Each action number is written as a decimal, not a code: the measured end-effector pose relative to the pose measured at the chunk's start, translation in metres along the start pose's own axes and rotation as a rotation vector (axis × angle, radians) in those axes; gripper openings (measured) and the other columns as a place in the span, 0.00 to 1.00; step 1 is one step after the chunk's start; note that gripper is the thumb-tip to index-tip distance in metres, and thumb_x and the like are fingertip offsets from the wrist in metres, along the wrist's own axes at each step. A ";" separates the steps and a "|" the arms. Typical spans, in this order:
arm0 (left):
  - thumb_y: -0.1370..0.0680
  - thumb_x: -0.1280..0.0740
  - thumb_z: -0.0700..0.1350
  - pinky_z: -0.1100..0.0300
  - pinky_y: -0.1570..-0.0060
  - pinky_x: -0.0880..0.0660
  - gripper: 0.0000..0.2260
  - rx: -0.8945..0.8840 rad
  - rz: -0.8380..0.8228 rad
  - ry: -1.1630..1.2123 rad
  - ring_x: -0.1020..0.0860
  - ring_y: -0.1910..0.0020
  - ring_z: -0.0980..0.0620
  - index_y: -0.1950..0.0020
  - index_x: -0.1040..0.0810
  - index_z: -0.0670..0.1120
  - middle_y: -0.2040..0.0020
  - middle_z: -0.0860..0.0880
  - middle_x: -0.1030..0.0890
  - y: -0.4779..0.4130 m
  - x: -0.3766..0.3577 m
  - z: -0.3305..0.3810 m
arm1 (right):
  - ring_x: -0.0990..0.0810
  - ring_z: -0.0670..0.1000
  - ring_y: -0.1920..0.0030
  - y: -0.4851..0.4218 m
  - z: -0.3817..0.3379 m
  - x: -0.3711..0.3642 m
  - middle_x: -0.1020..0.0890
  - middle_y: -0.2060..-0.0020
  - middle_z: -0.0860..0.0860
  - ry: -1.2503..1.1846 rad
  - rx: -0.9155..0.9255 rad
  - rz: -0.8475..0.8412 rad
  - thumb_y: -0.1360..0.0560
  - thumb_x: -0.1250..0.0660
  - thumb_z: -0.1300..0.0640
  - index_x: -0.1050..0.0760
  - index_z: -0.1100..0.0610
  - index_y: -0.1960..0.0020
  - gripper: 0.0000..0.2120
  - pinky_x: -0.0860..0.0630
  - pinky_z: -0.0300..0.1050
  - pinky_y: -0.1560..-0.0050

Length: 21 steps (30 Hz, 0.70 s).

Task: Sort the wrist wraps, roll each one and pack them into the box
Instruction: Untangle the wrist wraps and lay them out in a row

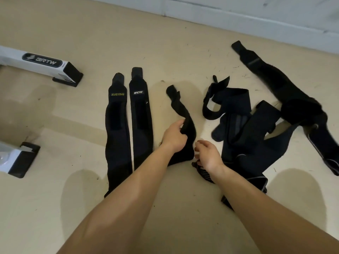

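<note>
Head view: your left hand [174,137] grips the black fabric wrist wrap [175,101] mid-length. It looks soft, light and floppy, so take it by an end. I cannot tell whether the curled fingers of your right hand [209,156] hold anything.

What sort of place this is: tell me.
Likely an indoor room floor, perhaps a home gym: beige floor, white baseboard along the wall, wrist wraps spread out, a white BRTW bar.

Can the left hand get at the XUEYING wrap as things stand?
Probably not yet. The left hand grips the twisted wrap. The XUEYING wrap lies flat in the open, beyond the MCYO wrap, so the way looks free once it lets go.
</note>
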State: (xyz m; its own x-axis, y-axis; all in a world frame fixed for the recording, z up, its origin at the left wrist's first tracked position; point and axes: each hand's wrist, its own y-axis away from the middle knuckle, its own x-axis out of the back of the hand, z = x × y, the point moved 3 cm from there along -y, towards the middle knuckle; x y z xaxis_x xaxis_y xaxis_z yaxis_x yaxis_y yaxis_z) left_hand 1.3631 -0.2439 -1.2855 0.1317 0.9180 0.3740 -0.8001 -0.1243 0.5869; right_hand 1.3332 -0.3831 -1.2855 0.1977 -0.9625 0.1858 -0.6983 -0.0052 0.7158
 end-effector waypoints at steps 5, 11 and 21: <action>0.24 0.33 0.33 0.43 0.39 0.19 0.19 -0.003 -0.166 0.192 0.16 0.43 0.44 0.35 0.20 0.48 0.44 0.44 0.14 0.036 0.002 0.016 | 0.20 0.54 0.39 0.008 -0.014 0.018 0.16 0.42 0.54 -0.324 -0.141 -0.062 0.17 0.47 0.35 0.22 0.53 0.33 0.28 0.27 0.55 0.31; 0.22 0.30 0.46 0.40 0.31 0.26 0.16 0.172 -0.401 0.292 0.18 0.38 0.42 0.35 0.20 0.46 0.41 0.44 0.14 0.081 0.010 -0.001 | 0.17 0.59 0.42 0.032 -0.037 0.030 0.15 0.44 0.56 -0.373 0.014 -0.085 0.20 0.32 0.55 0.19 0.55 0.38 0.12 0.21 0.61 0.38; 0.16 0.35 0.53 0.52 0.46 0.21 0.19 0.213 -0.024 0.823 0.17 0.43 0.45 0.34 0.20 0.41 0.36 0.40 0.17 0.114 0.021 0.031 | 0.17 0.60 0.43 0.101 -0.028 0.041 0.16 0.43 0.57 -0.220 0.142 -0.285 0.21 0.33 0.64 0.24 0.47 0.33 0.20 0.18 0.63 0.43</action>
State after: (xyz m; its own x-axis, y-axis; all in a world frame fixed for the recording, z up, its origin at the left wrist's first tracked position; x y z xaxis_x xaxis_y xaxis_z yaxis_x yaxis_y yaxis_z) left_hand 1.2929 -0.2501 -1.1886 -0.3864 0.8922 -0.2337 -0.6646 -0.0936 0.7413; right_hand 1.2896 -0.4160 -1.1866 0.2562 -0.9520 -0.1674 -0.7279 -0.3040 0.6147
